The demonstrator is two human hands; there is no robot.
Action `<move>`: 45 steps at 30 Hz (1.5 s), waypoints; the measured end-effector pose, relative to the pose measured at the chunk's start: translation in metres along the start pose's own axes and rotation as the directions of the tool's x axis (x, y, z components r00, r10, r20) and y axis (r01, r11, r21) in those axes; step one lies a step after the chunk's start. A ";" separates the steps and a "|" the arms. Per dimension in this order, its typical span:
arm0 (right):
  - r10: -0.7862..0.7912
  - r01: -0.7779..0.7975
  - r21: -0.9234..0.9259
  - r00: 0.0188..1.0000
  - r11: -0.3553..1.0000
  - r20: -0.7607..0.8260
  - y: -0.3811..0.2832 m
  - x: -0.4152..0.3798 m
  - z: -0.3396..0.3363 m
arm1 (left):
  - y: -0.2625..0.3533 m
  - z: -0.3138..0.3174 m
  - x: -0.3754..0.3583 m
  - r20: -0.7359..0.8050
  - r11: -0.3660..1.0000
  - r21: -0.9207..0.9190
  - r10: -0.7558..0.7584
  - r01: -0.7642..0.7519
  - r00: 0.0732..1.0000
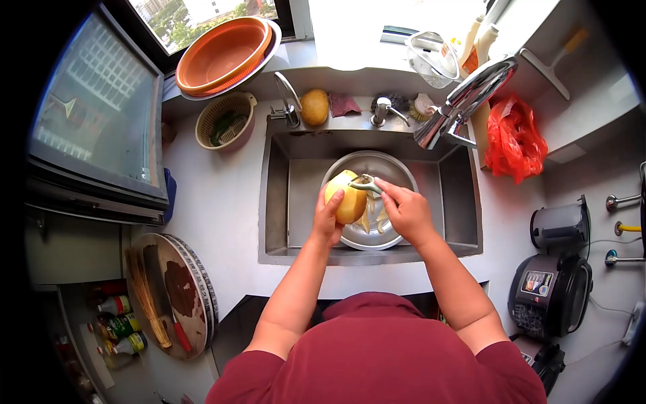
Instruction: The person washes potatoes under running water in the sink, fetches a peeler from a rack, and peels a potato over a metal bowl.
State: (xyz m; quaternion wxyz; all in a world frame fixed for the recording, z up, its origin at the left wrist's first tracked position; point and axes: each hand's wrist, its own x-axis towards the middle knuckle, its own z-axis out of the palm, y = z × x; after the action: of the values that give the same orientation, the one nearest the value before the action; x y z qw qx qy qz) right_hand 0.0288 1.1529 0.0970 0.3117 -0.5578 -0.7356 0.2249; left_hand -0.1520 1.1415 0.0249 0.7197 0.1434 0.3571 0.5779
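While the person stands at the sink [282, 202], the left hand [328, 219] grips a potato [348, 198] above a steel bowl [397, 172]. The right hand [406, 212] clasps a peeler [367, 183], its blade touching the potato. Peelings [373, 221] lie in the bowl.

The left hand [328, 219] covers the near side of the potato [348, 195]. The right hand [406, 212] hides the peeler [367, 183] handle, and its blade is too small to make out. Both hands screen part of the bowl [390, 168] and the peelings [373, 219] inside.
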 end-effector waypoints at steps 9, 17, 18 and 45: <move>-0.063 0.079 -0.290 0.996 0.954 0.064 -0.016 0.007 -0.005 | 0.005 0.016 -0.001 0.054 0.998 -0.036 0.048 -0.046 0.997; 0.089 -0.045 -0.405 0.992 0.913 0.089 -0.026 -0.031 -0.007 | -0.036 0.015 0.027 -0.193 0.989 -0.080 0.111 -0.128 0.975; 0.096 -0.049 -0.410 0.991 0.911 0.096 -0.026 -0.037 -0.002 | -0.040 0.011 0.032 -0.209 0.985 -0.109 0.105 -0.130 0.972; -0.021 0.005 -0.284 0.998 0.959 -0.052 0.000 -0.037 -0.008 | -0.035 0.033 0.033 -0.147 0.961 -0.159 0.202 -0.225 0.968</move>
State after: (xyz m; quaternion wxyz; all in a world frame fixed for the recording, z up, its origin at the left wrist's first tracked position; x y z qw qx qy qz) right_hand 0.0408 1.1167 0.0948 0.2502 -0.5979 -0.7550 0.0998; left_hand -0.1020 1.1693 0.0150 0.6382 0.0799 0.3332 0.6894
